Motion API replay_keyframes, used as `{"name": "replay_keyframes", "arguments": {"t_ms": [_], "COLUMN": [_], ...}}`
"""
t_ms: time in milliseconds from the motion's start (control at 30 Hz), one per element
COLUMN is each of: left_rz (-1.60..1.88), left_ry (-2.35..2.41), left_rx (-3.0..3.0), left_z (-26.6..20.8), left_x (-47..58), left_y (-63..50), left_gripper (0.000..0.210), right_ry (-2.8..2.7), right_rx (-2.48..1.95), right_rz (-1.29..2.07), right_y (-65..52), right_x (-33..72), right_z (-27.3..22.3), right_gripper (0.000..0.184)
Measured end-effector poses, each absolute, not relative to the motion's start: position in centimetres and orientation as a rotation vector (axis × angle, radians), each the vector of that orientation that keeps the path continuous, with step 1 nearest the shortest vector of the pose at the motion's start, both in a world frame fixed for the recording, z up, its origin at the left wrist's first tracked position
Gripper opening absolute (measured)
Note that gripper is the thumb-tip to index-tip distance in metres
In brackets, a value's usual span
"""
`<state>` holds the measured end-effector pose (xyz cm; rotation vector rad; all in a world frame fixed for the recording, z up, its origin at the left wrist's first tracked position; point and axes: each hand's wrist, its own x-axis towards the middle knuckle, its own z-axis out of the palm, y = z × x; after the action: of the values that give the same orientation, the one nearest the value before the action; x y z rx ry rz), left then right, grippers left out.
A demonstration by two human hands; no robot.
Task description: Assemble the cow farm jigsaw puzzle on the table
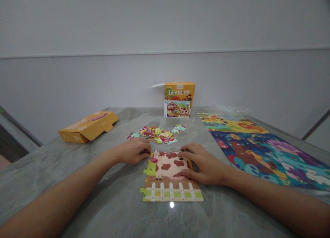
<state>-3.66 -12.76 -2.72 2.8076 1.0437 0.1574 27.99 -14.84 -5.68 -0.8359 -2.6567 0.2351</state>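
A partly assembled jigsaw puzzle (171, 176) lies flat in front of me, showing a brown-and-white cow above a white fence. My left hand (136, 150) is at its upper left corner, fingers curled and pinched on the edge of a green puzzle piece (151, 154) beside the cow's head. My right hand (205, 164) rests over the puzzle's right side, fingers apart, thumb and fingertips touching the cow's body. Just beyond the puzzle sits a heap of loose puzzle pieces (154, 133), with a few light blue pieces (178, 128) apart from it on the right.
A small picture card (177, 109) of the farm scene leans against an upright yellow box (180, 90) at the back. An orange box (90, 125) lies on the left. Two finished colourful puzzles (257, 155) cover the grey marbled table's (116, 210) right side, near clear plastic wrap (232, 109).
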Motion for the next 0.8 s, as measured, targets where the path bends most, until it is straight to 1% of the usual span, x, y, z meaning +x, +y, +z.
{"name": "replay_keyframes", "arguments": {"t_ms": [367,467,533,633,700,800], "left_rz": [0.195,0.195,0.190,0.216,0.270,0.377], "left_ry": [0.946,0.943,0.942,0.972,1.027,1.056], "left_rx": [2.827,2.838,2.857,2.893,2.916,2.936], "left_z": [-2.8,-2.8,-2.8,-2.9,-3.1,-3.6], "left_x": [-3.8,-3.8,-3.8,-3.7,-3.6,-3.5], "left_y": [-12.9,-12.9,-12.8,-12.6,-12.5,-12.4], "left_gripper": [0.009,0.008,0.008,0.013,0.017,0.019], "right_ry": [-2.658,-2.627,-2.555,-2.386,-2.322,-2.330], "right_rx": [-0.815,-0.823,-0.883,-1.131,-1.303,-1.453], "right_rz": [0.250,0.283,0.327,0.367,0.284,0.034], "right_y": [-15.0,-14.9,-14.3,-11.5,-8.7,-4.5], "right_x": [27.9,27.8,27.6,27.4,27.2,26.7], "right_z": [-5.5,-5.8,-6.1,-6.3,-6.3,-6.3], "right_gripper": [0.047,0.042,0.037,0.029,0.028,0.037]}}
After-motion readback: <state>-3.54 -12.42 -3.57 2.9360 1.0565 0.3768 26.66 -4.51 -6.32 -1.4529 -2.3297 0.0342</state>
